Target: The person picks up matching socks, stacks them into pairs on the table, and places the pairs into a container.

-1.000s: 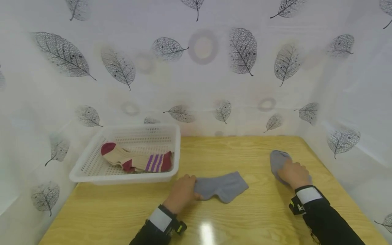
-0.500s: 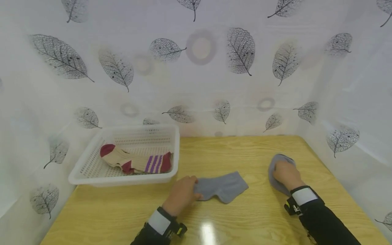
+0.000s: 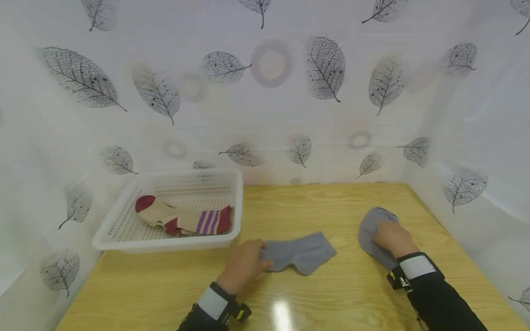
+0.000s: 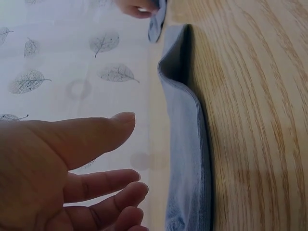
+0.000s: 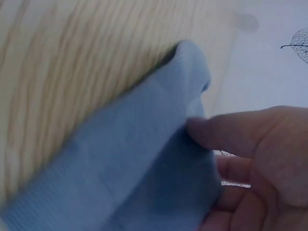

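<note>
A grey sock (image 3: 299, 253) lies flat on the table, its toe or cuff ends pointing left and right. At its left end is my left hand (image 3: 241, 267); in the left wrist view its thumb (image 4: 103, 137) and loosely bent fingers stand apart, with the sock (image 4: 185, 144) beyond them. Farther right, my right hand (image 3: 393, 239) pinches a second grey sock (image 3: 367, 230). The right wrist view shows the thumb (image 5: 224, 130) on top of that sock (image 5: 120, 139), with the fingers partly hidden behind the fabric.
A white plastic basket (image 3: 165, 242) stands at the back left, holding a beige sock (image 3: 188, 218) with maroon heel and toe and purple stripes. Leaf-printed white curtains (image 3: 273, 110) enclose the wooden table (image 3: 331, 294) at the back and sides.
My right hand has shifted over the second grey sock, and that sock has slid slightly left and turned. The left hand and the flat sock have hardly moved.
</note>
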### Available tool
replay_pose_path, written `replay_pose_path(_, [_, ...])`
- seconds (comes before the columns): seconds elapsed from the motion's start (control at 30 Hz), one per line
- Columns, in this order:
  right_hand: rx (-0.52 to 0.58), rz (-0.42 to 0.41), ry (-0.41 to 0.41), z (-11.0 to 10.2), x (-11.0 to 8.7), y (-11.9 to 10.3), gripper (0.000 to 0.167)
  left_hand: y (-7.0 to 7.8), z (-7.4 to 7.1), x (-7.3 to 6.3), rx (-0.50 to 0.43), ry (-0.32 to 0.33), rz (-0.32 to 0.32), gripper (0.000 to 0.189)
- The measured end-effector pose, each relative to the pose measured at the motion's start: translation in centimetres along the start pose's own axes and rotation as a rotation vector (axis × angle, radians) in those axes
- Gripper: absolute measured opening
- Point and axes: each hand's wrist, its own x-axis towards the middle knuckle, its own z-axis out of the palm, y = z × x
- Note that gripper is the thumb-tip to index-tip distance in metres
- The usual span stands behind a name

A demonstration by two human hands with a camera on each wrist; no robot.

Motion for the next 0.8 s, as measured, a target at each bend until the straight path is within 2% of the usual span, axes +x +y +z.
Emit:
replay_pose_path(0.07, [0.03,-0.022,0.045,0.1,0.2,-0.5,0.018,0.0,0.0,0.0,-0.008,-0.004,-0.007,0.042])
replay_pose_path(0.17, [0.072,-0.037,0.117,-0.3,0.3,-1.6,0.015,0.0,0.0,-0.1,-0.022,0.001,-0.006,0.041])
replay_pose_path(0.27, [0.085,-0.069,0.193,-1.0,0.0,-3.2,0.025,0.0,0.0,-0.1,-0.033,0.01,0.004,0.039])
replay_pose_path(0.43, [0.117,-0.206,0.355,-1.8,-1.3,-6.0,0.026,0.0,0.2,-0.1,-0.045,0.035,0.033,0.035])
replay_pose_path(0.53, [0.172,-0.289,0.413,-2.4,-2.4,-7.8,0.025,0.0,0.3,0.2,-0.098,0.06,0.065,0.032])
replay_pose_path(0.6, [0.205,-0.346,0.419,-2.7,-3.1,-9.1,0.023,0.1,0.4,0.6,-0.179,0.059,0.075,0.031])
replay_pose_path(0.67, [0.227,-0.414,0.416,-2.9,-3.7,-10.3,0.021,0.2,0.6,1.1,-0.315,0.033,0.066,0.032])
replay_pose_path(0.73, [0.242,-0.495,0.4,-2.9,-4.3,-11.4,0.018,0.3,0.9,1.8,-0.479,-0.014,0.018,0.038])
replay_pose_path(0.8, [0.251,-0.589,0.394,-2.6,-4.7,-12.3,0.017,0.5,1.2,2.5,-0.688,-0.063,-0.046,0.046])
